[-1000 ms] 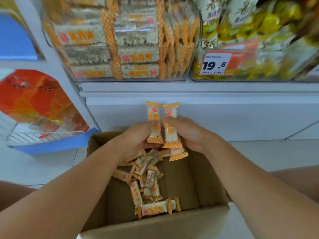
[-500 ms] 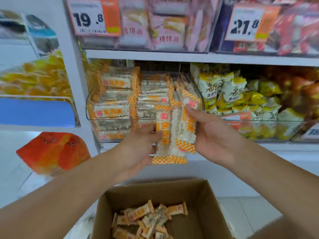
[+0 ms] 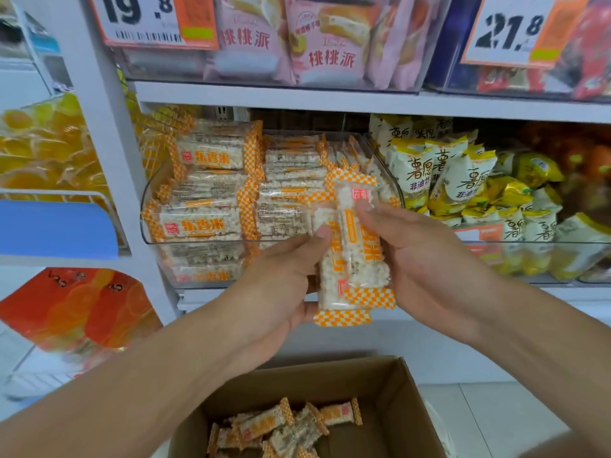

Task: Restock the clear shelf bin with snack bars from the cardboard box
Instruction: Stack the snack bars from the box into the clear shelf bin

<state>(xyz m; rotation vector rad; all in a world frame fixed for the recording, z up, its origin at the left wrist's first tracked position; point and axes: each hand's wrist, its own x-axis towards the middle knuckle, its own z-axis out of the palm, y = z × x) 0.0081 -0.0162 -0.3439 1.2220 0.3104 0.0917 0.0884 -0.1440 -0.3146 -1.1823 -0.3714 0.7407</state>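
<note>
Both hands hold a small bunch of snack bars, white puffed rice in clear wrappers with orange checked ends, upright in front of the clear shelf bin. My left hand grips the bunch from the left with its thumb on top. My right hand grips it from the right, thumb pressed on the front bar. The bin on the middle shelf is stacked with the same bars. Below, the open cardboard box holds several loose bars.
A second clear bin of yellow and white snack bags stands right of the bar bin. Pink packs and price tags fill the shelf above. A white shelf upright rises on the left, with orange bags and a blue divider beyond.
Both hands lifted the bunch of bars out of the box and up to the front of the shelf bin. My view rose from the box to the shelves.
</note>
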